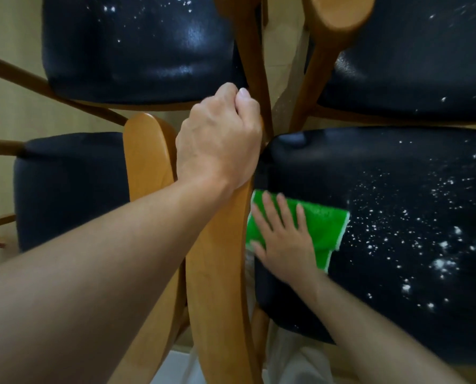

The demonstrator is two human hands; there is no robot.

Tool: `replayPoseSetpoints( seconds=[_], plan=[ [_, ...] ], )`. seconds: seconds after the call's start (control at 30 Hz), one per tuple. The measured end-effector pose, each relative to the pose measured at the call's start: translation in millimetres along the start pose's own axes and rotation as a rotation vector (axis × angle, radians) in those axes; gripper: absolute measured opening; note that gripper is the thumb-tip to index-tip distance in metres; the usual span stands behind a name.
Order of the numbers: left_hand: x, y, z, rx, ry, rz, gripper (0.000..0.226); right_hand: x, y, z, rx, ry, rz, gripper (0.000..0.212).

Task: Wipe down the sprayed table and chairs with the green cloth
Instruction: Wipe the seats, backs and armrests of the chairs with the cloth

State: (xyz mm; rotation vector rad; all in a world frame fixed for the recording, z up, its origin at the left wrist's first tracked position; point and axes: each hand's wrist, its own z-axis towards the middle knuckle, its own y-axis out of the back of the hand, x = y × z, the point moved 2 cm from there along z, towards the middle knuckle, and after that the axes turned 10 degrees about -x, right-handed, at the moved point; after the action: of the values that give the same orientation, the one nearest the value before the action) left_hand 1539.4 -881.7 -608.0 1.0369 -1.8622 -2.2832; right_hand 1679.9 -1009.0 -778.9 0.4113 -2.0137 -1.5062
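Observation:
I look straight down on several wooden chairs with black padded seats. The near right seat point(392, 217) is speckled with white spray foam on its right half. The green cloth point(325, 225) lies flat on the left part of that seat. My right hand point(283, 239) presses on the cloth with straight, spread fingers. My left hand point(220, 139) grips the curved wooden backrest point(217, 259) of this chair at its top. The table is not in view.
A far left seat point(137, 51) and a far right seat point(425, 65) also carry white foam flecks. A near left seat point(67, 189) looks free of foam. Wooden backrests and legs crowd the middle. Beige floor shows at the left.

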Motion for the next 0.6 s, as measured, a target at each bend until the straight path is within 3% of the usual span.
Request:
replayPoseSetpoints(
  seconds=[0.1, 0.23, 0.37, 0.5, 0.6],
  plan=[
    [-0.5, 0.3, -0.8, 0.012, 0.002, -0.007, 0.034, 9.5, -10.4, -61.5, 0.12, 0.148, 0.005, 0.078],
    [-1.1, 0.3, -0.7, 0.005, -0.014, -0.006, 0.034, -6.4, -11.2, -51.7, 0.083, 0.26, -0.02, 0.084],
    [0.9, -0.8, 1.4, 0.003, -0.001, -0.016, 0.034, -17.2, -1.0, 20.3, -0.074, -0.005, -0.053, 0.088],
    [1.6, -1.8, 1.8, -0.018, -0.003, -0.002, 0.033, -14.7, 7.2, 77.0, -0.108, -0.323, -0.094, 0.083],
    [2.1, -1.5, 2.1, -0.023, -0.016, 0.015, 0.033, -8.1, -0.4, 60.4, -0.13, -0.269, -0.08, 0.077]
  ],
)
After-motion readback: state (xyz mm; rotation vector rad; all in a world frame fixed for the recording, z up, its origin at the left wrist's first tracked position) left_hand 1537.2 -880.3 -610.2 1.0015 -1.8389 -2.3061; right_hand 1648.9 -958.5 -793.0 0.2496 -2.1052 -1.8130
